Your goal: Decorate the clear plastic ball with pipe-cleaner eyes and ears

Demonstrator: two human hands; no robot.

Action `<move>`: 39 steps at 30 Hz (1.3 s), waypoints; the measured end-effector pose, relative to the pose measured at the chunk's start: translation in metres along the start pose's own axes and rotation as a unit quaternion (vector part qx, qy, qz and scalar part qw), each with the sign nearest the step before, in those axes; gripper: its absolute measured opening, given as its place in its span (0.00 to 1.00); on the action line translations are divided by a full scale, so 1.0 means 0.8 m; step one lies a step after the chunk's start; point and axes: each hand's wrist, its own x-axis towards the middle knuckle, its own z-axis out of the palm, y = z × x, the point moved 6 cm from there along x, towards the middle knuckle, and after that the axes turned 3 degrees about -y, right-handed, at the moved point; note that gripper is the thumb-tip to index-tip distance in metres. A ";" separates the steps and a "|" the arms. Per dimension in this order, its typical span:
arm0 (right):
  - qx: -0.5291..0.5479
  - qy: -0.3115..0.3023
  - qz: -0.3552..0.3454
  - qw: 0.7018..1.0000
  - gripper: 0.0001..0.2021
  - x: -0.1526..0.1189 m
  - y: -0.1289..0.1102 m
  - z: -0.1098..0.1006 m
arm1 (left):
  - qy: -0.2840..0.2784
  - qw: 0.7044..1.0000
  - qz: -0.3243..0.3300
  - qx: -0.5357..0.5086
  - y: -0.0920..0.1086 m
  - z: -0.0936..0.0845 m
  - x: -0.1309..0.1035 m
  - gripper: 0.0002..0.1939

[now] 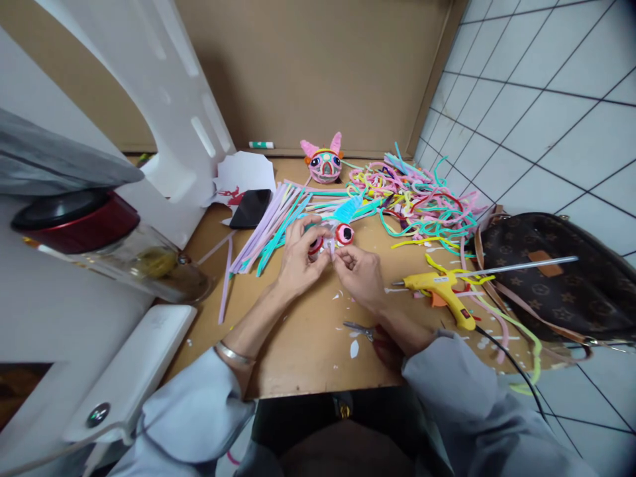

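Observation:
Between my hands is a small pipe-cleaner animal head point(344, 234) with a round red-rimmed eye and a light blue ear-like piece point(350, 209). My left hand point(301, 260) is closed round its left side and hides much of it. At its lower edge, the fingertips of my right hand point(358, 270) are pinched together on a small pale bit that I cannot clearly make out. A finished-looking pipe-cleaner animal head point(325, 165) with pink ears stands at the back of the table. Scissors point(358, 329) lie below my right hand.
Straight pipe cleaners point(268, 228) lie to the left, a tangled heap of them point(422, 199) at back right. A yellow glue gun point(442, 289) with its cord and a brown handbag point(561, 278) are on the right. A phone point(251, 209), glass bottle point(154, 258) and white power bank point(134, 371) sit left.

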 end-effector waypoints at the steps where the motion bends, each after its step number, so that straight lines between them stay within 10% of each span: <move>1: 0.018 -0.005 0.012 1.000 0.09 0.000 0.002 0.001 | 0.000 1.000 0.001 0.000 0.000 0.000 0.000 0.11; 39: 0.072 0.046 0.099 0.991 0.06 0.012 0.025 -0.011 | -0.013 1.000 0.000 0.012 0.003 0.000 0.003 0.12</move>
